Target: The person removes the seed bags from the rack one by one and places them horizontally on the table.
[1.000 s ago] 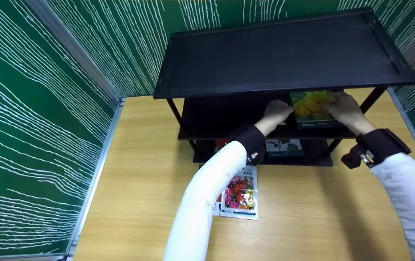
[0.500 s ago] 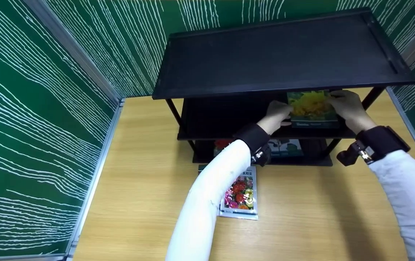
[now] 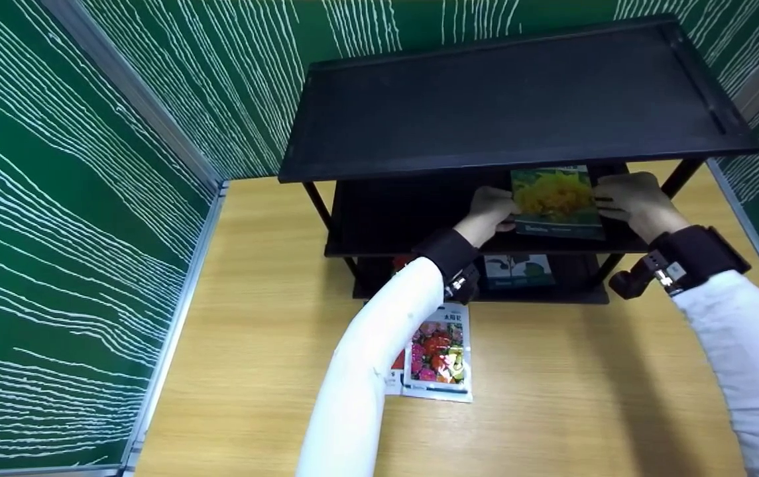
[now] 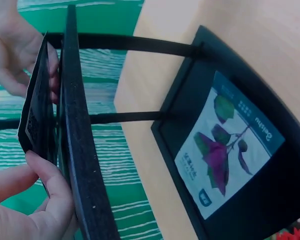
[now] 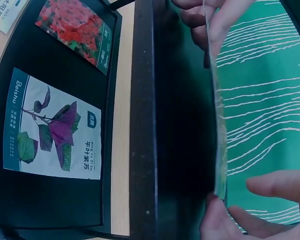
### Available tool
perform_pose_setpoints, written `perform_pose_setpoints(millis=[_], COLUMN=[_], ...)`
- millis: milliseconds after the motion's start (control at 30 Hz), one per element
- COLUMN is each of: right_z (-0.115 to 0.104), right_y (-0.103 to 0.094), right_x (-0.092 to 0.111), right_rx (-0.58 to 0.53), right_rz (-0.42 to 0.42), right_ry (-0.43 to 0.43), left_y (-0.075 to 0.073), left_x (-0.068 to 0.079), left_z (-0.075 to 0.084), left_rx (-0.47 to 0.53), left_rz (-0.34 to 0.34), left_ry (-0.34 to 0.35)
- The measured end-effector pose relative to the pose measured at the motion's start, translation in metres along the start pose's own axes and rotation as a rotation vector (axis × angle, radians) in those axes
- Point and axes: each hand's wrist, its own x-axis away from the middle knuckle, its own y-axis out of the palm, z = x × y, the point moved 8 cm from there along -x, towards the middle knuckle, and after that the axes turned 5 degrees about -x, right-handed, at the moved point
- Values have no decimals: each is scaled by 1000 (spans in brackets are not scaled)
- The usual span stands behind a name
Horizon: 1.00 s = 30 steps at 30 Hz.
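Note:
A seed packet with a yellow flower (image 3: 555,195) is on the middle shelf (image 3: 399,212) of a black rack, towards the right. My left hand (image 3: 490,211) pinches its left edge between thumb and fingers. Seen from the left wrist, the packet (image 4: 37,107) is tilted up from the shelf, and the left hand (image 4: 37,200) grips its near end. At the opposite edge is my right hand (image 3: 634,199). The right wrist view has fingertips of the right hand (image 5: 270,212) touching the packet's edge (image 5: 221,145), with another finger or the thumb held away from it.
The rack's top board (image 3: 518,99) overhangs both hands. On the bottom shelf lie a purple-leaf packet (image 5: 60,130) and a red-flower packet (image 5: 75,32). A multicoloured flower packet (image 3: 439,351) overlaps another on the wooden table (image 3: 253,331). Green white-streaked walls (image 3: 54,232) enclose the table.
The yellow-flower packet has shifted left along the shelf, the left hand moving with it. My right hand's fingers, earlier over the packet's face, are now at its right edge.

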Motion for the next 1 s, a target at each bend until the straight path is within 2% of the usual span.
perform_pose_setpoints(millis=[100,333,500,667,833,1000], right_z=[1,-1,1,6,13,17], right_y=[-1,1,1,3,7,11], right_x=[-1,0,4,5,5,9], right_rx=[-6,-75,-124,-197,-287,-335], right_rz=[5,-60,-74,-131,-198,-246], right_ry=[0,3,20,67,146,176], left_y=[-1,-3,-6,-9,-13,-18], left_x=[2,6,10,15,20,24], left_z=[1,2,3,1,-2,-5], left_rx=[-2,-52,-50,-25,2,0], left_rz=[-24,-86,-120,-181,-208,-225], left_ry=[4,4,7,14,3,-23])
